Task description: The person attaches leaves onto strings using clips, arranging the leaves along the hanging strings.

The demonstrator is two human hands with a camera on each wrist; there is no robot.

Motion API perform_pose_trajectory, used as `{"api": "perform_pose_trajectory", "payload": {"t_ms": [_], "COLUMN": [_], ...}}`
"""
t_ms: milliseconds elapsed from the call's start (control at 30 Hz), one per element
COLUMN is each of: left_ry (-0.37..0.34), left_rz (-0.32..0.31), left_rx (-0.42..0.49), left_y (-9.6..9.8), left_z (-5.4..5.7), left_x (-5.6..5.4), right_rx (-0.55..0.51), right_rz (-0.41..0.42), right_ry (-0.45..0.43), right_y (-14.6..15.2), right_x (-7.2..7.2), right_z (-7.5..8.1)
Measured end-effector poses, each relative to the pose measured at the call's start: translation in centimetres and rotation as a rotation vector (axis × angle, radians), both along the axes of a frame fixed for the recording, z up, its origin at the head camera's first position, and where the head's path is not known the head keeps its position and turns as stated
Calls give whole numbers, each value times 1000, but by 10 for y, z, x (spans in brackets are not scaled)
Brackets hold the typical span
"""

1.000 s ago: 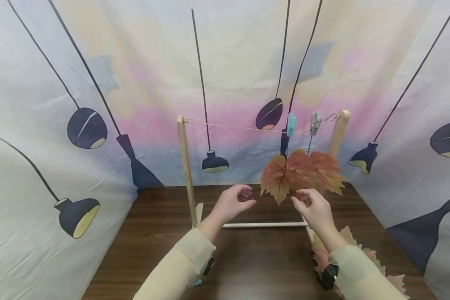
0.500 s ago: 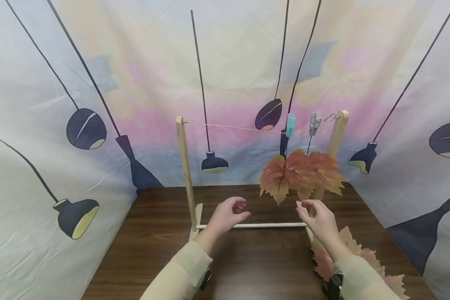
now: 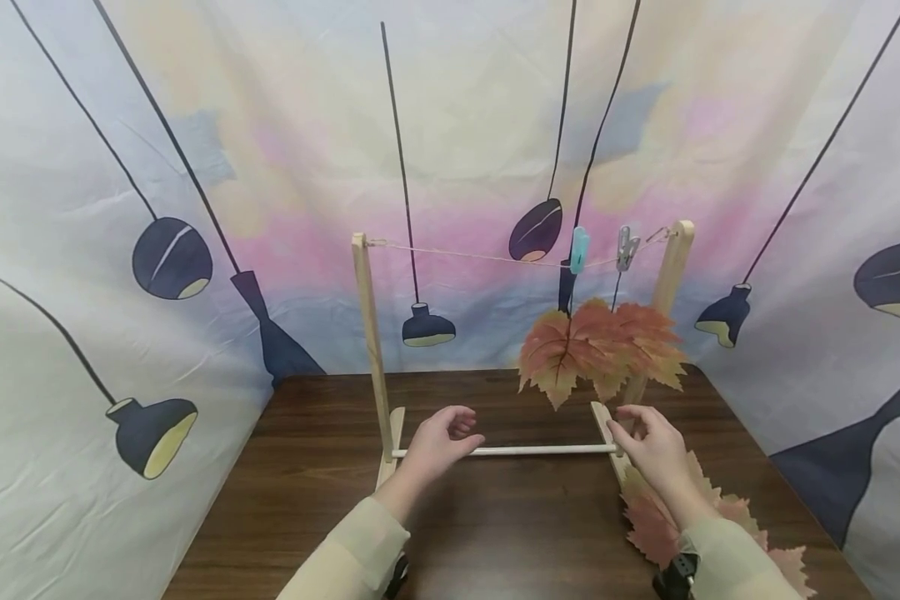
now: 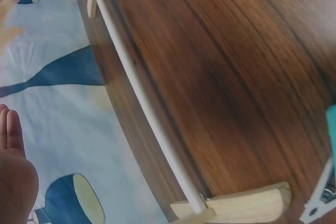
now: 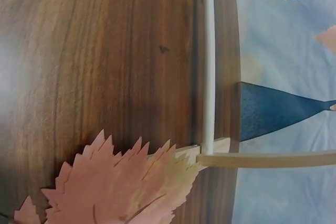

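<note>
Hands (image 3: 437, 443) (image 3: 656, 446) wider apart vs b4, over brn tbl (image 3: 525, 525) (lamp-print backdrop (image 3: 300, 167))

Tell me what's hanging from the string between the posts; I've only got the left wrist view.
Observer: In the head view, orange-red leaves hang toward the right end of the string.
Operator: Which clothespins are on that string?
Observer: Two show there: a teal clothespin and, farther right, a gray clothespin.
Operator: Got it. Is the right hand holding anything?
Observer: Nothing shows in the right hand, as far as the head view reveals.
</note>
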State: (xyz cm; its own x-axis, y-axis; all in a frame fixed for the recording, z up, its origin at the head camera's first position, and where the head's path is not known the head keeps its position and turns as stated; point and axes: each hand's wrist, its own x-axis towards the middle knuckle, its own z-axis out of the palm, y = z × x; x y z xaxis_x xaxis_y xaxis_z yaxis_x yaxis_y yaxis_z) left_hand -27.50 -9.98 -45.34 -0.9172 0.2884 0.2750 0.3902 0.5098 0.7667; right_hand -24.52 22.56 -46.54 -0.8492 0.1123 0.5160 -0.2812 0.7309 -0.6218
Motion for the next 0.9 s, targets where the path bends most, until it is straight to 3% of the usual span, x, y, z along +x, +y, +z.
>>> {"api": "perform_pose_trajectory", "payload": {"t_ms": [300, 467, 667, 900], "left_ry": [-24, -50, -116, -211], "left_rz": [19, 31, 29, -26], "left_rx": [-34, -29, -50, -73], "left_y": [-13, -22, -34, -47], "left_z": [-9, -17, -22, -25], "left_x": [5, 7, 9, 11], "right_rx": [12, 5, 19, 11], "right_rz": [28, 63, 149, 244], "right_ry": [-95, -212, -351, -486], "right_y": [7, 10, 17, 23], "right_x": [6, 6, 8, 5], "right_z": [-2, 1, 2, -1]}}
